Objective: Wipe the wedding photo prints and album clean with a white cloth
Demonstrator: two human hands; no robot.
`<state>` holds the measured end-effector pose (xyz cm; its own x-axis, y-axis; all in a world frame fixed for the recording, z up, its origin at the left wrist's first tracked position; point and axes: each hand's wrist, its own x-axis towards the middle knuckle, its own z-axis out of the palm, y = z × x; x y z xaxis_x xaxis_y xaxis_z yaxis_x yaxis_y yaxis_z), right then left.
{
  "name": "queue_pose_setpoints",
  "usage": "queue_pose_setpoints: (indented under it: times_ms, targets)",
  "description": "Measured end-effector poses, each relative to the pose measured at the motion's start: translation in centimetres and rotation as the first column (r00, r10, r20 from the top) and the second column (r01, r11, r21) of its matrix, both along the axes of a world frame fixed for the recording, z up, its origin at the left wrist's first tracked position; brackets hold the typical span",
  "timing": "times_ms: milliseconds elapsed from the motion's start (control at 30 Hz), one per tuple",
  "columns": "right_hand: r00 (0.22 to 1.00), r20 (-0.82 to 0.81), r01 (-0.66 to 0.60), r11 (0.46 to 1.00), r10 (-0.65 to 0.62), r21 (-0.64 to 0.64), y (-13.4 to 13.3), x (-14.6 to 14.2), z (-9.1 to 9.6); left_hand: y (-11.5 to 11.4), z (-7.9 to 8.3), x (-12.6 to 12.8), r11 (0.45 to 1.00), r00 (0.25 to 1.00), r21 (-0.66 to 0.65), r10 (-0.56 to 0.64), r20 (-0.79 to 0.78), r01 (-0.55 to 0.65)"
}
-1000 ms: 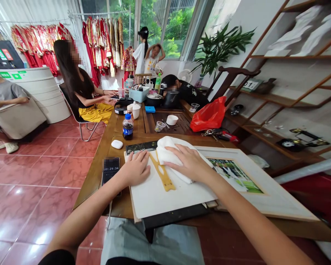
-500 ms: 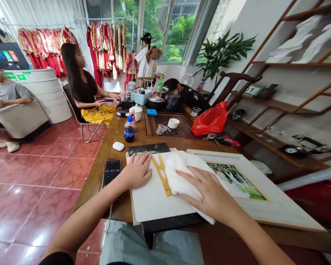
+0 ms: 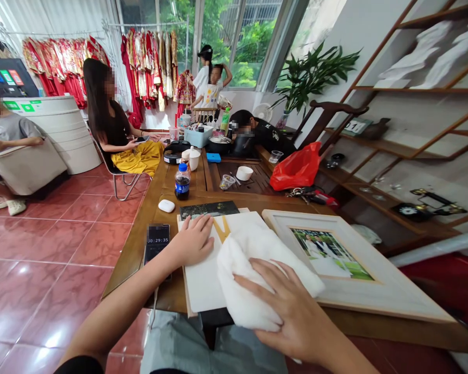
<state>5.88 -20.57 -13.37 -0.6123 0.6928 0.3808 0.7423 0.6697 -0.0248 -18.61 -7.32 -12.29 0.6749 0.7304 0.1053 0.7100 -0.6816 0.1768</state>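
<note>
My left hand (image 3: pixel 195 241) lies flat on the left part of a white board (image 3: pixel 203 285), fingers stretched out beside a gold-coloured flat piece (image 3: pixel 221 228). My right hand (image 3: pixel 284 306) has its fingers curved over a bunched white cloth (image 3: pixel 245 283) and holds it against the board near its front edge. The cloth covers the lower part of the gold piece and much of the board. A dark printed picture (image 3: pixel 208 209) sticks out behind the board. To the right lies a pale wooden frame (image 3: pixel 405 291) with a photo (image 3: pixel 331 254) inside.
On the wooden table, a phone (image 3: pixel 158 240) and a white earbud case (image 3: pixel 166 206) lie left of the board. A cola bottle (image 3: pixel 182 182), a white bowl (image 3: pixel 244 173) and a red plastic bag (image 3: pixel 296 169) stand farther back. Several people are around the room.
My right hand has drawn the cloth toward me and slightly left, over the lower part of the gold piece. My left hand stays in place on the board.
</note>
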Motion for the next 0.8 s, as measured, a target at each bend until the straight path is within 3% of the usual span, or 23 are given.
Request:
queue_pose_setpoints:
  times_ms: [167,367,600,800]
  targets:
    - [0.995,0.016,0.096,0.987,-0.095,-0.131,2.1,-1.0,1.2,0.0,0.2,0.0,1.000,1.000,-0.013,-0.004,-0.022,0.004]
    - [0.985,0.077,0.169,0.941,-0.153,-0.292,6.7,-1.6,2.7,0.0,0.2,0.0,1.000,1.000,-0.015,-0.023,-0.016,0.023]
    - [0.975,0.055,0.220,0.937,-0.214,-0.272,11.3,-2.1,2.6,0.1,0.0,-0.2,0.999,0.999,0.024,-0.044,0.032,0.043]
    - [0.975,0.031,0.221,0.947,-0.220,-0.233,11.4,-1.9,2.0,0.0,0.2,-0.1,0.999,0.997,0.021,-0.045,0.055,0.044]
